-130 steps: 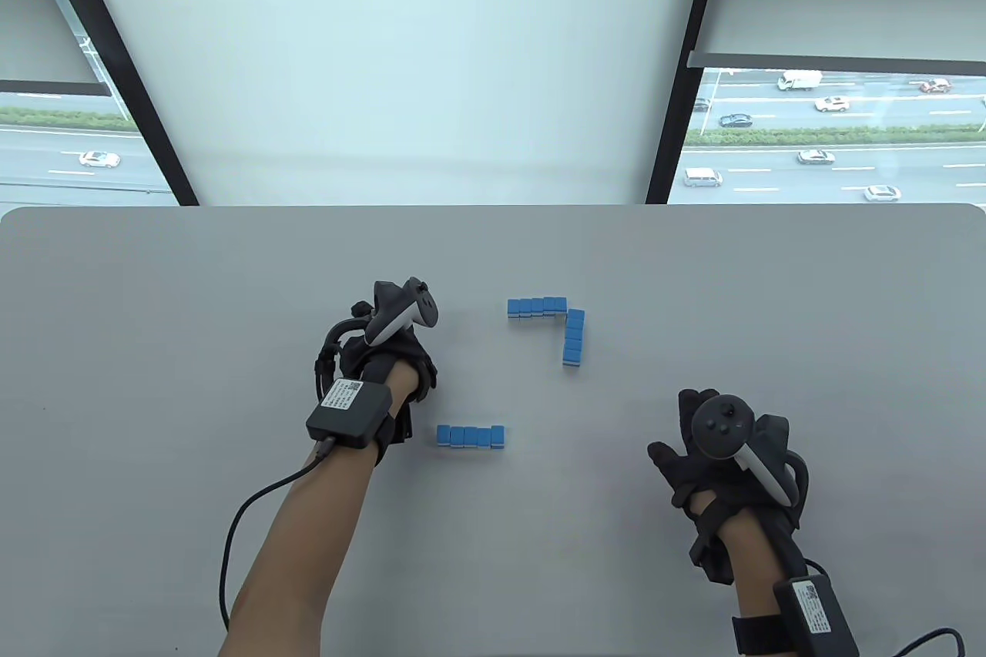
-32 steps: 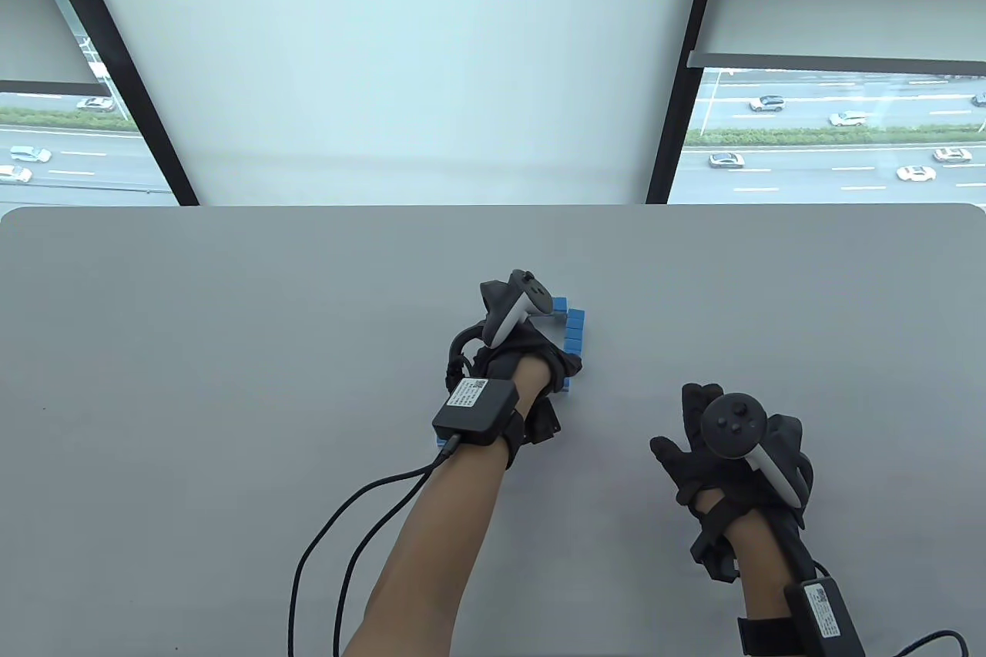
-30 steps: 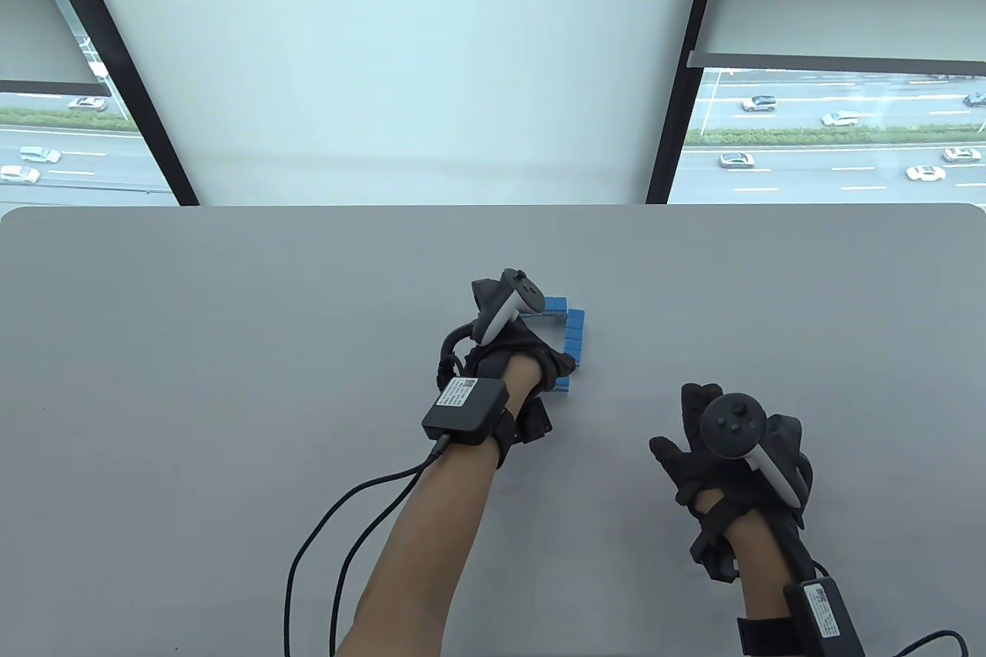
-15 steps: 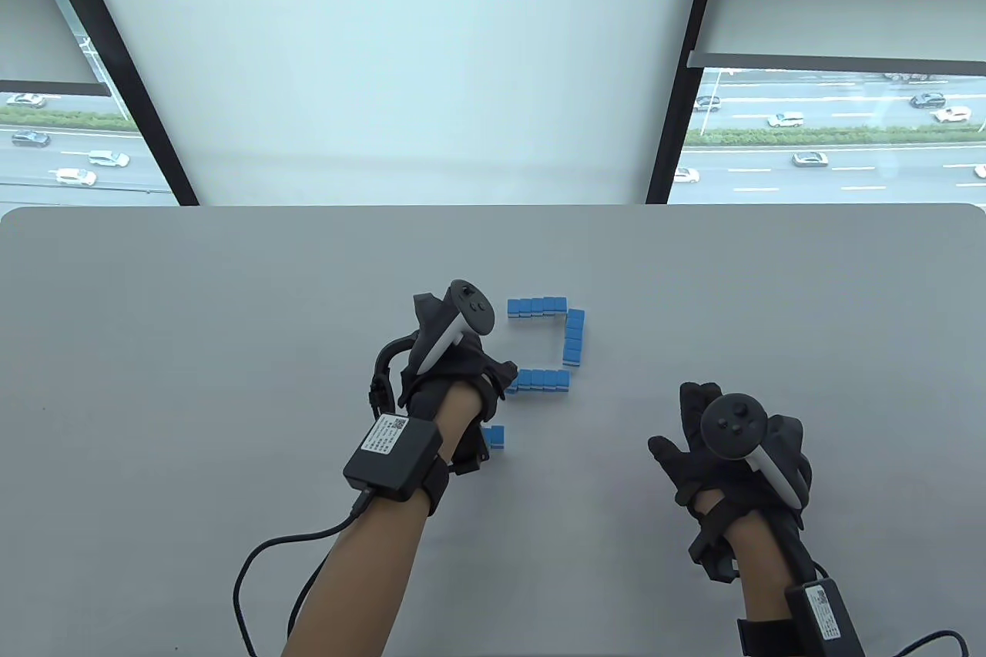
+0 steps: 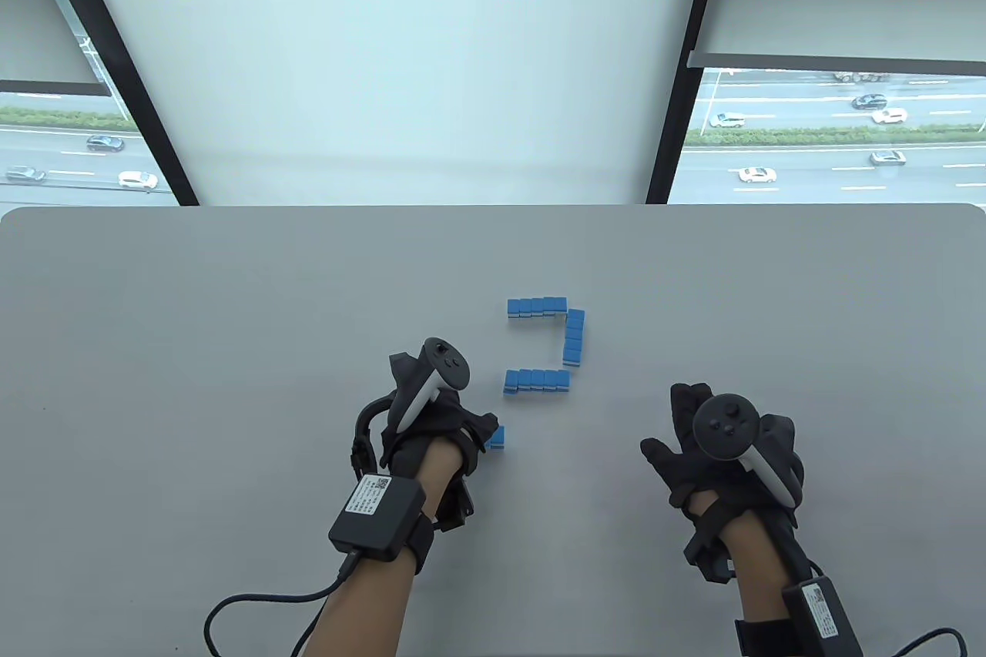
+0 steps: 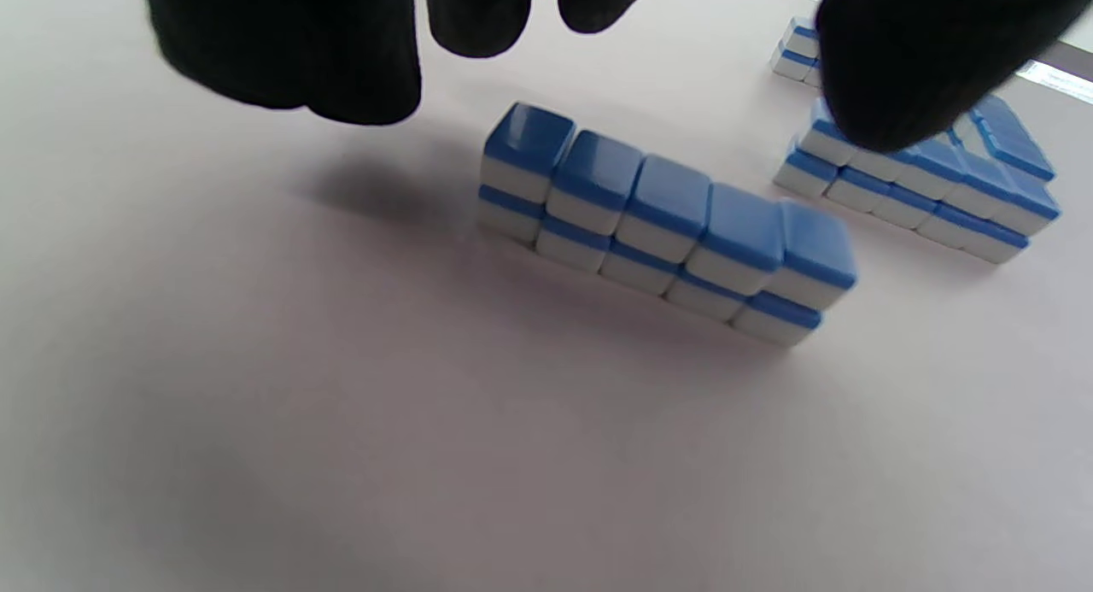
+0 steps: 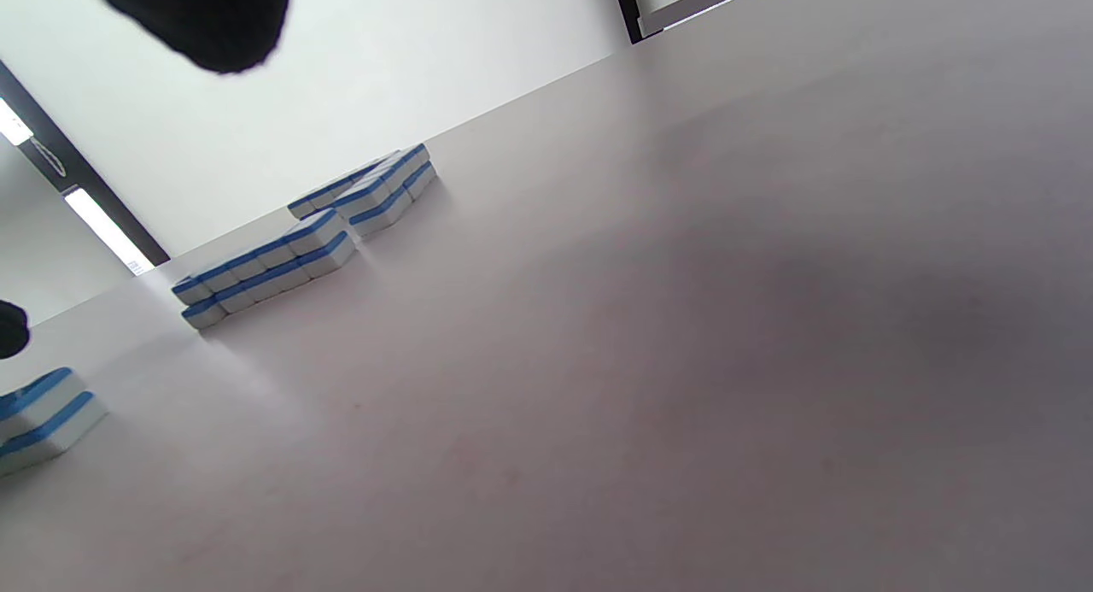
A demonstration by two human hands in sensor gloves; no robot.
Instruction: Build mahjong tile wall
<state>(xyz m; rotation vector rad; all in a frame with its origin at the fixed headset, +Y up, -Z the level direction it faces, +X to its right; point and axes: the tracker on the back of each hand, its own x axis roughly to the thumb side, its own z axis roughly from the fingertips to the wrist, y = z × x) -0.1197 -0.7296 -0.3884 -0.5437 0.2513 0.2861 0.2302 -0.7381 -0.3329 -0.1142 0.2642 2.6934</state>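
Observation:
Blue-backed mahjong tiles stand in double-stacked rows on the grey table. A far row [image 5: 537, 306], a right row [image 5: 574, 337] and a near row [image 5: 538, 380] form a bracket open to the left. A loose row [image 5: 498, 437] lies nearer me, mostly hidden under my left hand [image 5: 454, 430]. In the left wrist view that row [image 6: 666, 225] shows five stacks, with my left hand's fingers [image 6: 290, 54] spread just above it, not touching. My right hand [image 5: 712, 449] rests open on the table, off to the right, holding nothing.
The grey table [image 5: 231, 349] ends at a far edge below a window and blind. A cable [image 5: 254, 603] trails from my left wrist toward me. The right wrist view shows the rows [image 7: 265, 263] at a distance across bare table.
My left hand set a row down as the bracket's near side, let go, and drew back toward me over the loose row. My right hand has barely moved.

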